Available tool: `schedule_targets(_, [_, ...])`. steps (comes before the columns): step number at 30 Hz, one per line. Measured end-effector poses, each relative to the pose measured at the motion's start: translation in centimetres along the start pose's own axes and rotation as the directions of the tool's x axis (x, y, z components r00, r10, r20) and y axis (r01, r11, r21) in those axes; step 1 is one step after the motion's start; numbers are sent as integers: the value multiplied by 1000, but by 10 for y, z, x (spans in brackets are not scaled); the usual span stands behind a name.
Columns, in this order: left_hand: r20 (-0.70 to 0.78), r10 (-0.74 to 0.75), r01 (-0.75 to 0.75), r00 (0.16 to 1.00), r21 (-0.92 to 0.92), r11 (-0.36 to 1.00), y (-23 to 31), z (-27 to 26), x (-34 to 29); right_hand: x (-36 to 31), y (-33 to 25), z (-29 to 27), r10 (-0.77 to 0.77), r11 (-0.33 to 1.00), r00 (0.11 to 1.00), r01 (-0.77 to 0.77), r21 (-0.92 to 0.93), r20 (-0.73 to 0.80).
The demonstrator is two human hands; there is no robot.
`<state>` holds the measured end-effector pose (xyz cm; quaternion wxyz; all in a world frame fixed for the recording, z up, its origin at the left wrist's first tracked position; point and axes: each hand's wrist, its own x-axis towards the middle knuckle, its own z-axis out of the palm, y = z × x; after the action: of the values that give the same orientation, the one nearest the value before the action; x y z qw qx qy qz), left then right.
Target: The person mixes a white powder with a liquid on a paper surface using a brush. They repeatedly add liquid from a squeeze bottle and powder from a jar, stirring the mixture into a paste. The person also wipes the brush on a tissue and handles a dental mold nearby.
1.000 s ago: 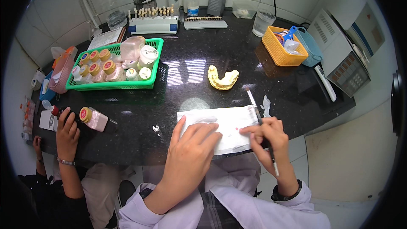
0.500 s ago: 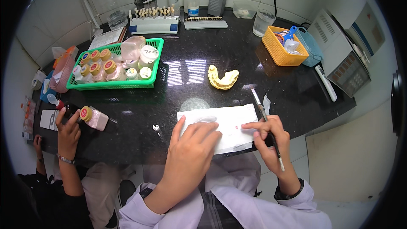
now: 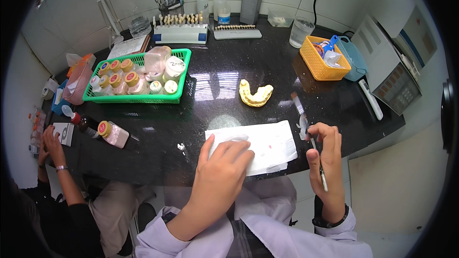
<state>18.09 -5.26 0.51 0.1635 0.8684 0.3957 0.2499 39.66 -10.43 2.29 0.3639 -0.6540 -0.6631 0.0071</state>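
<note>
My left hand (image 3: 222,169) lies on a folded white tissue (image 3: 275,138) at the table's front edge, thumb apart and fingers resting on the paper. A small red speck shows on the tissue. To the right of it, my right hand (image 3: 327,157) is closed around a slim brush (image 3: 323,179), with a flat brownish bristle head pointing away from me. Beneath the brush lies a scrap of crumpled white material (image 3: 302,126). A yellowish horseshoe-shaped dental cast (image 3: 256,94) stands on the dark table beyond the tissue.
At left are a green basket (image 3: 136,99) of jars, a dark bottle (image 3: 88,125), a gold-lidded jar (image 3: 114,134) and a co-worker's hands (image 3: 51,145). Tooth shade guides (image 3: 180,35) stand at the back. A yellow basket (image 3: 325,72) and a grey machine (image 3: 387,62) stand at right.
My right hand has moved right, off the tissue, with the brush. My left hand stays on the tissue. The co-worker's nearer hand has moved from the dark bottle to beside the white box.
</note>
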Motion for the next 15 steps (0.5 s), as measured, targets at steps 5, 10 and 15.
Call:
schedule_targets(5, [-4, -3, 3, 1000, -13, 1000, 1, 0, -1, -1, -11, -5, 8, 986, 1000, -7, 166, -6])
schedule_targets(10, [-14, -22, 22, 1000, 2, 1000, 2, 2, -2, -20, 4, -15, 262, 879, 965, -235, 414, -9])
schedule_targets(15, [-6, -15, 15, 1000, 6, 1000, 2, 1, -1, -23, 18, -5, 410, 753, 912, -353, 555, 24])
